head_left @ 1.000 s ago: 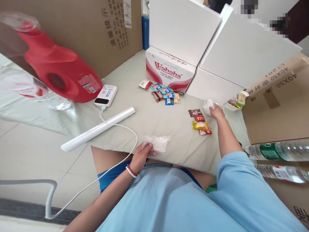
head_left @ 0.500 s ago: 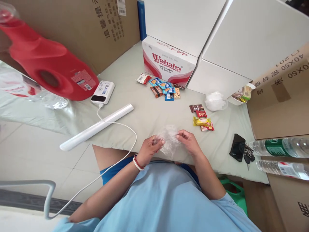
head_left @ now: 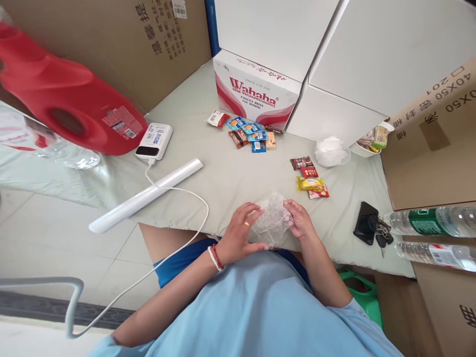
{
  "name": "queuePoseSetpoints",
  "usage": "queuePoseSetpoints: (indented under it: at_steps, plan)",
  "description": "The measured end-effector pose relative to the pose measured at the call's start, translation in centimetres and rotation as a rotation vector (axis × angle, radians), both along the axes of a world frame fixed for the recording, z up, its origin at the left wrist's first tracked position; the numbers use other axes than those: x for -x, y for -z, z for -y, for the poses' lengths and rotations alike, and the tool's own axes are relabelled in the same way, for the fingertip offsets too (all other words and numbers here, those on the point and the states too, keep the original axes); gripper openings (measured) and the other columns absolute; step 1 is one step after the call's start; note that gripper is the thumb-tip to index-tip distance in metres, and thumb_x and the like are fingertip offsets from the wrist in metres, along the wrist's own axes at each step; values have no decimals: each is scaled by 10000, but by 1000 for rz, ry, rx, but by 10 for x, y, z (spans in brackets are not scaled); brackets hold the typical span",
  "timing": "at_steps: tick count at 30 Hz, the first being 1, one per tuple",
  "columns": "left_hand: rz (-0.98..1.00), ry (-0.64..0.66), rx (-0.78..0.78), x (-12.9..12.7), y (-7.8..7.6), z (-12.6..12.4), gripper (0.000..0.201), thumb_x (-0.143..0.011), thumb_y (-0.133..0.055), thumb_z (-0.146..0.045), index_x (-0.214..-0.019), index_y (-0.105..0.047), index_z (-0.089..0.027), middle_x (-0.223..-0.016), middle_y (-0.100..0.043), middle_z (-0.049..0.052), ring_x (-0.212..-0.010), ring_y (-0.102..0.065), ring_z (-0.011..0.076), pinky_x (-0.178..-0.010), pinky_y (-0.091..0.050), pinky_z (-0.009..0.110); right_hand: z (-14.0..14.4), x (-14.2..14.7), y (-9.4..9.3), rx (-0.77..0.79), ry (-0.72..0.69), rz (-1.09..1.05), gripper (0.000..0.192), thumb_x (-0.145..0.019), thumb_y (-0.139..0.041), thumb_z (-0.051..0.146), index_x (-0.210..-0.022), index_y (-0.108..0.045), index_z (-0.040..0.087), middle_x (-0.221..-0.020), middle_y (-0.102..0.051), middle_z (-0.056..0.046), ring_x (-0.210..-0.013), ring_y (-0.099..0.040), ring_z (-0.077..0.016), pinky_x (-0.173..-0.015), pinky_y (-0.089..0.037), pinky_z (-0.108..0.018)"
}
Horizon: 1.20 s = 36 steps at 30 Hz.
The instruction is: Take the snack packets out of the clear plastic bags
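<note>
Head view: a crumpled clear plastic bag [head_left: 272, 224] is held between both hands at the near edge of the counter [head_left: 223, 183], directly in front of the person's body. The left hand [head_left: 241, 234] is laid against the bag's left side, its grip closed on the film with the fingers curled over it; a ring is seen on one finger and a red and white beaded bracelet [head_left: 214, 258] on the wrist. The right hand [head_left: 302, 224] is closed on the bag's right side, the film pinched at the fingertips. The bag is raised slightly at its top; whether its underside rests on the counter cannot be told. Beyond the right hand, a small group of snack packets [head_left: 311, 177] in brown, red and yellow is noted, apart from the bag. Farther back, a second cluster of blue and brown packets [head_left: 250, 138] lies just in front of a red and white Wahaha carton [head_left: 253, 94]. A wad of white plastic [head_left: 329, 151] is seen beside a large white box [head_left: 372, 64]. To the left, a white power bank [head_left: 153, 141] is connected to a white cable [head_left: 178, 218], which crosses a long white tube [head_left: 146, 195]. A red jug [head_left: 70, 104] lies behind the power bank. At the right edge, a black phone with keys [head_left: 369, 229] and two water bottles [head_left: 431, 233] are recorded.
</note>
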<state>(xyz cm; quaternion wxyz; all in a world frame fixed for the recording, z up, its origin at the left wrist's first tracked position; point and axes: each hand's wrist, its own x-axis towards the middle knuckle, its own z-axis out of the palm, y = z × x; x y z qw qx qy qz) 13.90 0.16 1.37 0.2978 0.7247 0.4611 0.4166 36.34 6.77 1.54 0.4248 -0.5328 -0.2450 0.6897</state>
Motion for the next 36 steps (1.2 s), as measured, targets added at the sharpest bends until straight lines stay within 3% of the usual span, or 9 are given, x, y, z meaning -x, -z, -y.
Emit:
queuePoseSetpoints:
  at_steps: [4, 10, 15, 20, 25, 28, 31, 34, 36]
  plan:
    - [33, -4, 108, -13, 3, -6, 163, -945, -630, -374, -974, -729, -248, -1029, -719, 87, -1140, -633, 281, -1020, -489, 483, 0, -1, -6, -47, 33, 15, 487, -604, -932, 526, -800, -622, 207, -638, -570, 73, -488, -432, -68, -446, -338, -212]
    - [551, -369, 524, 12, 0, -28, 308, -799, -767, -506, -840, -689, -211, -818, -686, 17, -794, -633, 177, -798, -505, 308, 4, -25, -10, -87, 62, 112, 541, -640, -895, 572, -947, -618, 222, -622, -505, 92, -442, -318, -55, -394, -216, -208]
    - [827, -473, 663, 32, -3, -36, 456, -683, -843, -555, -833, -593, -205, -733, -615, -35, -666, -600, 123, -669, -491, 258, 2, -47, 1, -195, 58, 292, 508, -611, -912, 484, -942, -637, 214, -699, -556, 60, -537, -435, -89, -478, -355, -227]
    - [858, -602, 717, 35, 2, -35, 428, -664, -847, -476, -823, -566, -196, -653, -593, -52, -594, -596, 107, -553, -413, 219, 6, -57, -11, -513, 62, 870, 374, -821, -744, 518, -1011, -667, 205, -1000, -646, -67, -854, -598, -203, -767, -534, -362]
    - [922, -572, 785, 33, 0, -37, 435, -658, -846, -448, -836, -541, -194, -654, -592, -57, -597, -644, 122, -508, -400, 209, 34, -23, -38, -1015, -419, 1059, 530, -873, -749, 521, -1309, -621, 248, -1317, -604, -133, -1226, -548, -309, -1072, -467, -503]
    - [1027, -512, 805, 33, -8, -42, 426, -661, -857, -407, -821, -522, -198, -661, -597, -55, -626, -669, 124, -522, -429, 201, 46, 6, -29, -1085, -692, 1142, 535, -874, -775, 447, -1353, -624, 261, -1401, -583, -137, -1289, -497, -342, -1080, -452, -533]
    - [1153, -423, 804, 35, -16, -45, 347, -704, -831, -353, -834, -551, -195, -709, -622, -38, -712, -710, 138, -603, -502, 214, 46, 17, -12, -1003, -695, 1228, 202, -989, -599, 262, -1150, -720, 245, -1150, -687, -120, -1076, -571, -299, -914, -511, -471]
    - [1255, -322, 803, 38, -21, -44, 267, -773, -762, -356, -932, -629, -188, -798, -676, 2, -863, -749, 190, -737, -567, 267, 42, 15, -4, -947, -591, 1144, 244, -1038, -477, 232, -1035, -721, 239, -920, -681, -84, -905, -596, -249, -812, -522, -399]
    - [1277, -271, 822, 38, -21, -41, 275, -789, -730, -328, -1019, -653, -198, -898, -717, 31, -951, -750, 217, -802, -584, 304, 42, 14, -6, -944, -515, 1095, 221, -1046, -491, 294, -1077, -706, 249, -951, -674, -82, -926, -612, -244, -830, -531, -393]
